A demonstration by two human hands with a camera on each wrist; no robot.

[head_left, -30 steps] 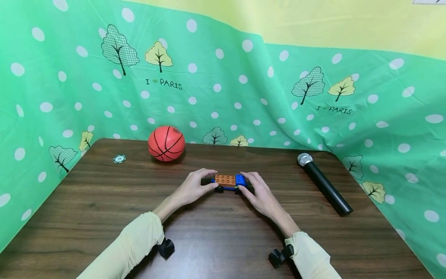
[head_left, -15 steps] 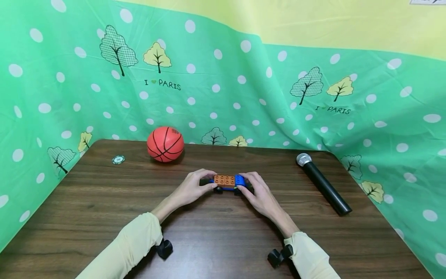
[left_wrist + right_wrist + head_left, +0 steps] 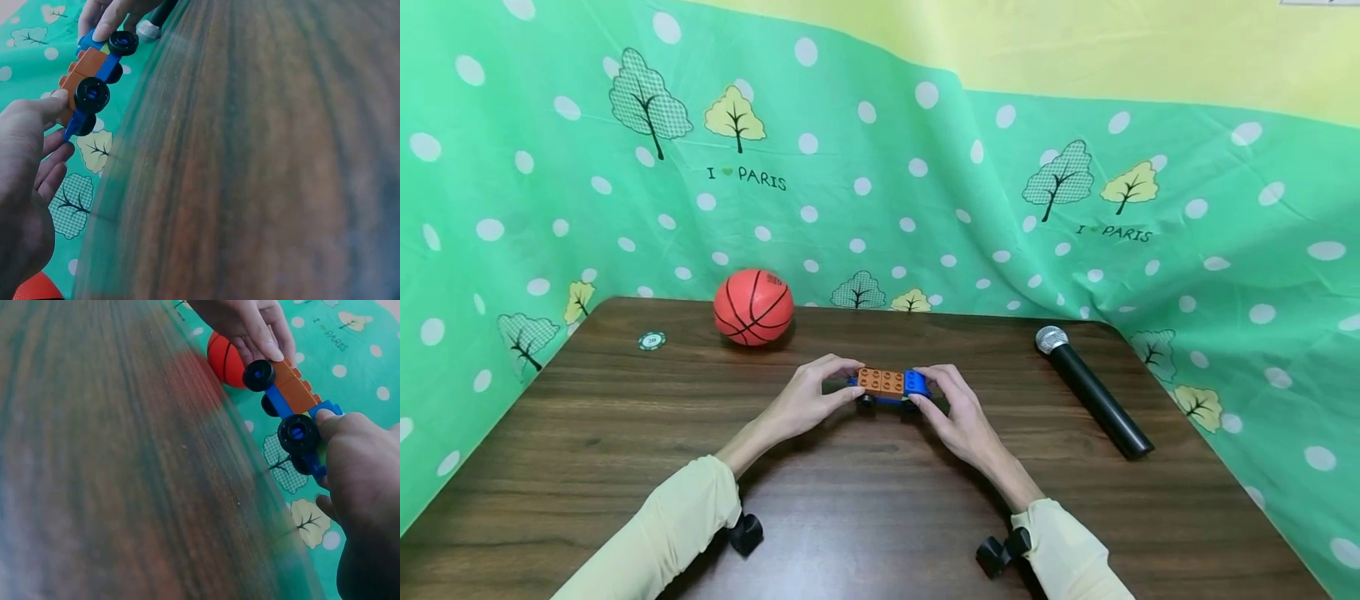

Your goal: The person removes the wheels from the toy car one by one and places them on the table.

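Nearest the camera, two pale yellow sleeves (image 3: 677, 533) reach forward over the dark wooden table (image 3: 587, 467), each with a small black mount at the wrist. Beyond them the left hand (image 3: 801, 404) and the right hand (image 3: 958, 417) meet at the middle of the table, each with its fingers curled round one end of a toy car (image 3: 889, 386). The left thumb and fingers pinch the orange end; the right thumb and fingers pinch the blue end. The car has an orange studded brick and a blue one on a blue base with black wheels. In the wrist views its wheels (image 3: 92, 95) show clear of the wood, so the car is held just above the table, level between the two hands. To the right, well apart from the hands, a black microphone (image 3: 1093, 392) lies on the table, its silver head pointing away. Farther back on the left sits an orange basketball (image 3: 753, 306), and left of it a small round chip (image 3: 652, 340). Behind the table hangs a green cloth (image 3: 925, 208) with white dots and trees.
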